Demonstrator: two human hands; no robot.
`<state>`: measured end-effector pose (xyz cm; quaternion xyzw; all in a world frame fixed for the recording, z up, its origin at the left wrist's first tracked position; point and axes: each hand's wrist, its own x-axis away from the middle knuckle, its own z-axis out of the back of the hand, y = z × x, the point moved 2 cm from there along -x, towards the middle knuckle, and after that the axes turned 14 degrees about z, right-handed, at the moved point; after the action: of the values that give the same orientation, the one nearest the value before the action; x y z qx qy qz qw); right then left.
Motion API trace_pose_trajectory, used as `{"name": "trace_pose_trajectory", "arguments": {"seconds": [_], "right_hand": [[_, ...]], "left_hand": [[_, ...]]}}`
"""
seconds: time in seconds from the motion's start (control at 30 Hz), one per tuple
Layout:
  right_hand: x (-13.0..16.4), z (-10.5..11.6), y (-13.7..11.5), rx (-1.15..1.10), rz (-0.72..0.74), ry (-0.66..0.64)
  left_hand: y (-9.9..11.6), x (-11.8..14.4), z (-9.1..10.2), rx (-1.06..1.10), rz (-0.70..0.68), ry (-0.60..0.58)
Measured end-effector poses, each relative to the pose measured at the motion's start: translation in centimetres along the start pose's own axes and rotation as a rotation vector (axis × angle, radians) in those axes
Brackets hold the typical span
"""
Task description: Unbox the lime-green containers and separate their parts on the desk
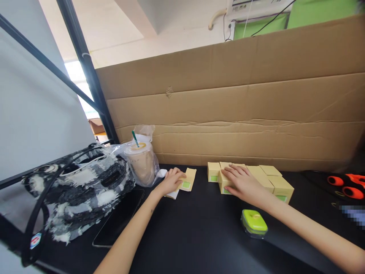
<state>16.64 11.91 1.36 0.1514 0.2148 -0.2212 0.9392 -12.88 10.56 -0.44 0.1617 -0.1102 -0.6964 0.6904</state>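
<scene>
My left hand (171,181) is over a flattened pale yellow carton (189,179) with a green label, its fingers bent onto the near end. A white piece (172,195) shows beneath that hand. My right hand (242,182) rests with fingers spread on top of a cluster of small yellow boxes (258,176), its thumb against the front of one. Several boxes stand together there, with green labels on their front faces. Closer to me, below the right forearm, sits a small clear container with a lime-green lid (254,220).
A bagged iced drink with a green straw (141,161) stands left of my left hand. Beside it are a black-and-white shaggy bag (91,190) and a dark tablet (121,219). Orange-and-black handles (352,186) lie far right. A cardboard sheet (228,102) walls off the back.
</scene>
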Motion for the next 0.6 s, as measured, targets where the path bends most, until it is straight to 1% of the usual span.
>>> {"name": "trace_pose_trajectory", "arguments": {"seconds": [0.13, 0.23, 0.33, 0.4, 0.5, 0.6], "right_hand": [[0.2, 0.1, -0.4, -0.025, 0.016, 0.044], [0.2, 0.5, -0.7, -0.076, -0.007, 0.077], [0.1, 1.2, -1.2, -0.140, -0.057, 0.116], [0.1, 2.0, -1.9, -0.193, -0.070, 0.131], [0.6, 3.3, -3.7, -0.296, -0.047, 0.144], [2.0, 4.7, -5.6, -0.493, -0.029, 0.185]], "left_hand": [[0.4, 0.4, 1.4, -0.072, -0.118, 0.089], [1.4, 1.1, 2.8, -0.081, -0.191, 0.196], [3.6, 2.1, 3.4, -0.051, -0.281, 0.279], [5.6, 3.1, 2.9, -0.016, -0.344, 0.294], [8.8, 5.1, 1.3, 0.084, -0.433, 0.260], [11.5, 7.2, -0.5, 0.288, -0.531, 0.073]]}}
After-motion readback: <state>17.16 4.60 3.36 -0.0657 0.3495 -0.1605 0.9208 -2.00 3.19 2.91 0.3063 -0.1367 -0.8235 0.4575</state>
